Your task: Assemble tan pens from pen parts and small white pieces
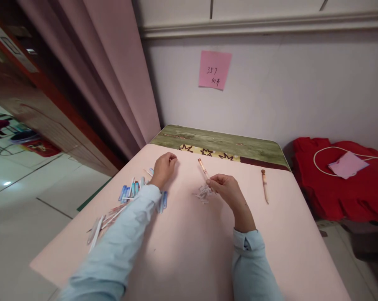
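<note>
My right hand [225, 188] pinches a pale pen barrel [202, 166] with a brown upper end, holding it tilted over the table. Just below it lies a loose heap of small white tube-like pieces [204, 193]. My left hand [164, 168] is to the left, its fingers curled together; whatever they may hold is hidden. Beside the left wrist are several blue pieces [125, 194], and light blue clips or caps [165, 199] show past the sleeve. Thin pen refills and pale sticks [111, 215] spread under the left forearm. A whole pen [264, 187] with a round brown top rests at the right.
A pale pink cover [189, 259] lies over the table, whose green wood-patterned far end [220, 138] meets the wall. A pink note [214, 70] is stuck there. To the right, a red-covered seat [330, 188] bears a white cord and pink paper. A curtain [113, 62] hangs left.
</note>
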Demonstrator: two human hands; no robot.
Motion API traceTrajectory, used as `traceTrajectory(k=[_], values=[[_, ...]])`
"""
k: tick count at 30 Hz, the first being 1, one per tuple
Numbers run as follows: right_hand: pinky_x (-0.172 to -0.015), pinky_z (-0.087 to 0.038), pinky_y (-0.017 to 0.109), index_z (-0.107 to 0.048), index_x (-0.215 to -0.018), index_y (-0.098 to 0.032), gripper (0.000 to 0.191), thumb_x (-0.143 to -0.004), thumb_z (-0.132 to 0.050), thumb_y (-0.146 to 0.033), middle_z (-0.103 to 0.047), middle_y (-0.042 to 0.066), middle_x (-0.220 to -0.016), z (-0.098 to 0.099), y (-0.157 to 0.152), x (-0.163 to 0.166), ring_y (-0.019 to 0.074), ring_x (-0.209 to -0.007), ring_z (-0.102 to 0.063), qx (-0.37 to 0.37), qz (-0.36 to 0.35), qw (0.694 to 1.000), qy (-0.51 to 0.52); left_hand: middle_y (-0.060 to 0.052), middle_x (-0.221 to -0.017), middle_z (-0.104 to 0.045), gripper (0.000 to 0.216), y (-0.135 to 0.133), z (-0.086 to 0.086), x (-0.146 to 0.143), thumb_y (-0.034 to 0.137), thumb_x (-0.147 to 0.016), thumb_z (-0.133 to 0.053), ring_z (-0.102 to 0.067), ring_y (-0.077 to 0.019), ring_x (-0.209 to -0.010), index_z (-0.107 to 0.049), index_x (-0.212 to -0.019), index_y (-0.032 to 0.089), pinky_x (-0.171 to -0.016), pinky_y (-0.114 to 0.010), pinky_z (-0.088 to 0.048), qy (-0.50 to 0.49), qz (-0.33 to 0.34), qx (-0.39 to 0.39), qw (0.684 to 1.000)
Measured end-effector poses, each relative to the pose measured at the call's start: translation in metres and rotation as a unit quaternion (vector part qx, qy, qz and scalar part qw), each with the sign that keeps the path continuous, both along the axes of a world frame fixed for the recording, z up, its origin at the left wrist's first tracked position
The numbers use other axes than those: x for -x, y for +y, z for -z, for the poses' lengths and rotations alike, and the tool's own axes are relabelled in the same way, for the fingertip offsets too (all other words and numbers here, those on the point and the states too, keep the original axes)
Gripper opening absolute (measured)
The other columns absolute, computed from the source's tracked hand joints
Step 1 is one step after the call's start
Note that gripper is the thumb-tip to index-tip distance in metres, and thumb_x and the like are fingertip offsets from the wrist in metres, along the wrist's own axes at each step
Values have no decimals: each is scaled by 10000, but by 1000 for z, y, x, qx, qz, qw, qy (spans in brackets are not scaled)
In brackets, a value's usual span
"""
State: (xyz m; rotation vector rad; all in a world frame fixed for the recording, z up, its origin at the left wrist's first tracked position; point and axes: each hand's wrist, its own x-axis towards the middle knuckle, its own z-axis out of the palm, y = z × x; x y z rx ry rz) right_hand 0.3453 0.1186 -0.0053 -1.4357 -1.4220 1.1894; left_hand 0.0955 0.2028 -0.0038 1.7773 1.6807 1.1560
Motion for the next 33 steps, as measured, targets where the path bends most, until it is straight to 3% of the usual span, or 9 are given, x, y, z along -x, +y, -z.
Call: traceTrajectory(k=[1,2,4,7,10,17,33], values=[[-535,-364,243,-695,-717,-181,309,-760,-665,-485,-596,-4,-583,0,0,-2,123,-537,-489,3,-8,1000,-3,-89,-874,-698,157,-9,1,-13,335,-805,-638,-627,-228,-862,-659,-868,193,-855,-387,-464,-128,-2,6,992],[-537,-361,244,-702,-720,-180,307,-758,-668,-483,-593,-6,-583,0,0,-3,122,-538,-486,8,-18,1000,-6,-83,-869,-706,209,-19,3,-26,374,-822,-635,-642,-201,-796,-643,-918,188,-817,-375,-494,-265,-10,15,964],[-539,-354,245,-717,-727,-180,299,-747,-680,-476,-594,-10,-586,0,-1,-6,120,-539,-480,20,-37,999,-11,-88,-884,-722,276,-38,8,-50,408,-811,-677,-665,-166,-718,-622,-937,169,-793,-372,-535,-468,-10,61,882],[-547,-353,246,-732,-721,-179,271,-732,-697,-448,-606,-9,-594,-2,-3,-6,121,-554,-490,35,-70,997,-23,-105,-858,-740,247,-55,16,-68,331,-788,-741,-704,-160,-736,-621,-882,136,-795,-340,-564,-600,-25,98,793],[-560,-362,247,-749,-745,-175,241,-713,-706,-410,-637,1,-629,-3,-5,-1,127,-582,-512,46,-89,994,-36,-125,-842,-750,157,-59,18,-66,241,-818,-717,-725,-170,-770,-621,-834,119,-793,-315,-574,-643,-43,113,756],[-573,-381,242,-764,-804,-173,227,-725,-688,-372,-680,12,-682,-7,-7,12,135,-612,-552,55,-109,990,-64,-136,-897,-756,78,-62,17,-54,182,-882,-623,-737,-193,-813,-622,-842,115,-843,-340,-570,-666,-19,125,735],[-546,-379,242,-759,-799,-178,242,-733,-687,-398,-676,13,-662,-2,-8,20,138,-589,-559,58,-106,990,-73,-112,-932,-748,210,-66,22,-51,291,-840,-701,-729,-178,-802,-586,-939,146,-870,-361,-554,-636,5,108,764]])
